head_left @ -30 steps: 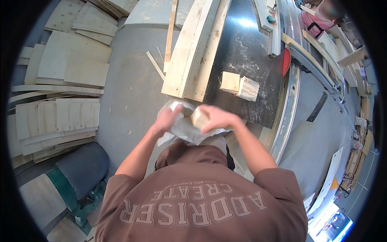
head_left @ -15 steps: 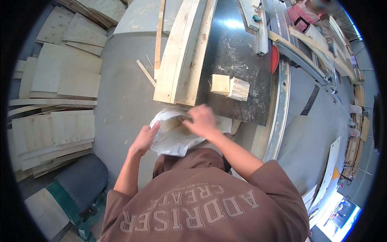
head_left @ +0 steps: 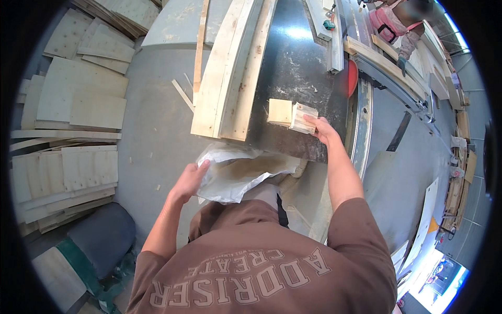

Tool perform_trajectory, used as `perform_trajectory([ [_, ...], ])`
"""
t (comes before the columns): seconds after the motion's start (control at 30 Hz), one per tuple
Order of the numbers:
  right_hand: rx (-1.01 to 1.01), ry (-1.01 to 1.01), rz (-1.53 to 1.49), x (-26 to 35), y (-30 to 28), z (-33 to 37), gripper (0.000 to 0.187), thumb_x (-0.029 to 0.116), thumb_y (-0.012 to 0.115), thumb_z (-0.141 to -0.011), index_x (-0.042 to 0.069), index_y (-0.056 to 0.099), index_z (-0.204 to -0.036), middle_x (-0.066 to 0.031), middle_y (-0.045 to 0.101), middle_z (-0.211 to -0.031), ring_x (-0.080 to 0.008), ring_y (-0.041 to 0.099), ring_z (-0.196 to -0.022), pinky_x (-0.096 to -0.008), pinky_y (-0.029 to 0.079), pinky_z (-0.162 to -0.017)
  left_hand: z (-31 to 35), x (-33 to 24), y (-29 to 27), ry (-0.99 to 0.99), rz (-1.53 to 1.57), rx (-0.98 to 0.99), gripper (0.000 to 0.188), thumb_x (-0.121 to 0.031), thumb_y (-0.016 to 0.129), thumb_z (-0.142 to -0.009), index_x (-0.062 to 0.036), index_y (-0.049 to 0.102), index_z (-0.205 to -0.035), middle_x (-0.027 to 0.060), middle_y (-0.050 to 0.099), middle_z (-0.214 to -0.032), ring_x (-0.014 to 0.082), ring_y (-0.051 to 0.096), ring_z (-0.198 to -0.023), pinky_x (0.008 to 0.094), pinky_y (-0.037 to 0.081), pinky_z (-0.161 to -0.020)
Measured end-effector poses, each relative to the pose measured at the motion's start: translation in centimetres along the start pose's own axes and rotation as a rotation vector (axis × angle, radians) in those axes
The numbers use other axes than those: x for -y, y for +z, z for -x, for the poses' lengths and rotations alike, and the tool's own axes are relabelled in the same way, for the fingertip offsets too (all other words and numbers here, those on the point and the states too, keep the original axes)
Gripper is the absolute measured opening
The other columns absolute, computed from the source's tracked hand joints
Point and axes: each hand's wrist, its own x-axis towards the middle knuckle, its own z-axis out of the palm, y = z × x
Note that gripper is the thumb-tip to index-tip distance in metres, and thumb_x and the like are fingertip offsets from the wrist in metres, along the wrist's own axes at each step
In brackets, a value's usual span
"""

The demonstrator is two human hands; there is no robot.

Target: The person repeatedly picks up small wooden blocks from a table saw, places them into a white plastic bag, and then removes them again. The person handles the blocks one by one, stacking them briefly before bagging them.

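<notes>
My left hand [head_left: 192, 179] is closed on the left rim of a white sack [head_left: 226, 191], which gapes open in front of my body and looks brownish inside. What lies at its bottom cannot be made out. Over the near part of a dark machine table [head_left: 300, 144], my right hand [head_left: 323, 129] has its fingers and thumb on a small stack of short wooden pieces [head_left: 303, 116]. Beside that stack, on its left, lies a second pale wooden stack [head_left: 280, 111].
Long boards [head_left: 217, 99] lie along the table's left side. A red rounded part [head_left: 352, 78] and a metal rail [head_left: 363, 118] are on the right. Plywood sheets [head_left: 78, 94] are piled far left. A person in pink [head_left: 387, 23] stands at the back right.
My right hand has left the sack and reached forward right to the right-hand wooden stack. The sack's mouth now shows wider. My left hand still grips its rim.
</notes>
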Motion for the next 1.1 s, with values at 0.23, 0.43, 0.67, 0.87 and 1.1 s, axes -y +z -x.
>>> perform_trajectory([
  [0.23,-0.076,-0.019,-0.162,-1.0,1.4,0.1,0.063,0.032,0.093,-0.086,-0.002,0.068,-0.132,-0.0112,0.075,-0.123,-0.0223,0.072,-0.111,-0.0380,0.056,-0.099,0.1,-1.0,0.7,-0.004,0.013,0.009,0.062,-0.050,0.056,-0.113,0.0081,0.071,-0.096,0.0007,0.063,-0.081,0.0110,0.052,-0.074,0.0364,0.047,-0.063],
  [0.43,-0.082,-0.184,-0.301,-1.8,3.3,3.5,0.060,0.022,0.090,-0.086,-0.009,0.067,-0.133,-0.0159,0.076,-0.124,-0.0236,0.075,-0.108,-0.0367,0.058,-0.098,-1.3,-0.7,1.4,-0.003,0.034,0.003,0.061,-0.050,0.056,-0.113,0.0072,0.070,-0.096,0.0023,0.064,-0.084,0.0118,0.053,-0.075,0.0356,0.048,-0.066],
  [0.67,0.466,-0.105,-0.515,-4.9,7.2,13.9,0.055,0.022,0.080,-0.090,0.000,0.064,-0.138,-0.0128,0.074,-0.128,-0.0240,0.075,-0.110,-0.0399,0.062,-0.100,-2.4,1.7,1.6,0.016,-0.007,0.029,0.053,-0.043,0.051,-0.118,0.0051,0.072,-0.119,0.0029,0.073,-0.098,0.0101,0.062,-0.083,0.0317,0.055,-0.075],
  [0.87,0.888,0.429,-0.186,-11.1,21.5,8.0,0.057,0.033,0.082,-0.092,0.005,0.067,-0.139,-0.0091,0.075,-0.131,-0.0236,0.074,-0.115,-0.0430,0.057,-0.104,2.1,-3.8,2.3,0.098,-0.397,0.130,0.048,-0.040,0.051,-0.118,0.0039,0.070,-0.122,0.0032,0.071,-0.104,0.0097,0.059,-0.093,0.0321,0.053,-0.085],
  [1.1,0.500,0.076,0.271,-20.8,30.2,-0.7,0.057,0.037,0.077,-0.095,0.006,0.068,-0.141,-0.0175,0.073,-0.137,-0.0319,0.071,-0.122,-0.0493,0.055,-0.108,7.3,-4.9,-2.6,0.040,-0.356,0.219,0.047,-0.037,0.055,-0.116,0.0045,0.068,-0.132,0.0033,0.073,-0.115,0.0091,0.059,-0.099,0.0298,0.052,-0.089],
])
